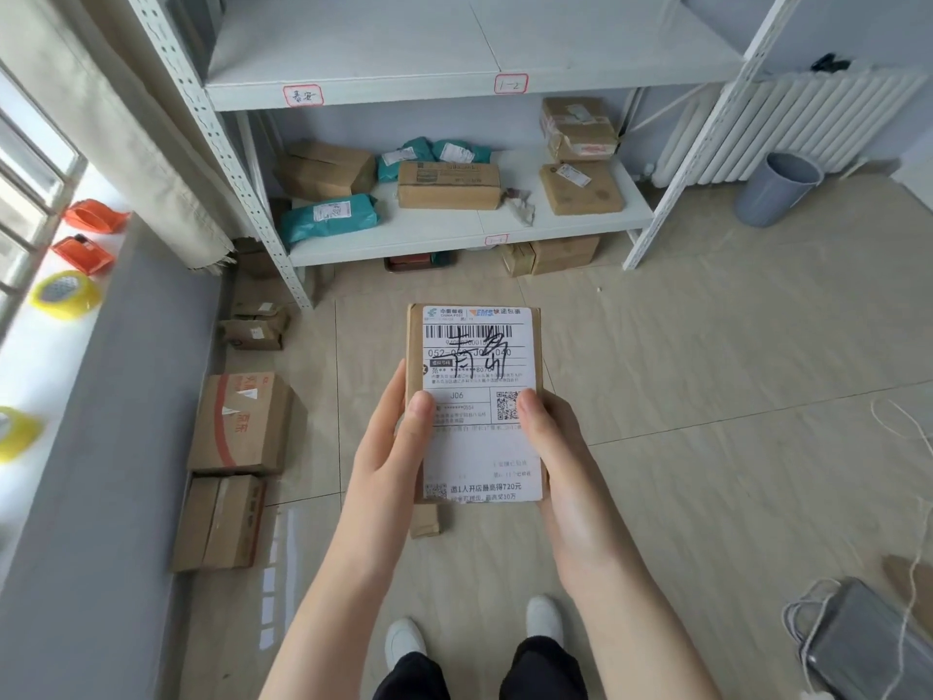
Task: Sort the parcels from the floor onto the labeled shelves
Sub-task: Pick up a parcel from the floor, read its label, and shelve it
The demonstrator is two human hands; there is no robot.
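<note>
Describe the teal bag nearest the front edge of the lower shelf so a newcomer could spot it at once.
Start at the white metal shelving unit against the back wall and drop to its lower shelf, the one holding parcels. At the left front lies the teal bag, a soft plastic mailer with a white label. The other teal bags sit further back; everything else there is brown cardboard.

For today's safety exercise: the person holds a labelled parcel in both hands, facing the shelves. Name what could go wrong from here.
1. The parcel is pinched by its lower part between the left hand and right hand; it may tip forward.
2. Boxes lie on the floor near the feet, a likely trip hazard.
3. The thumbs cover part of the label, and its handwriting could be misread, so the parcel may be misshelved.
</note>
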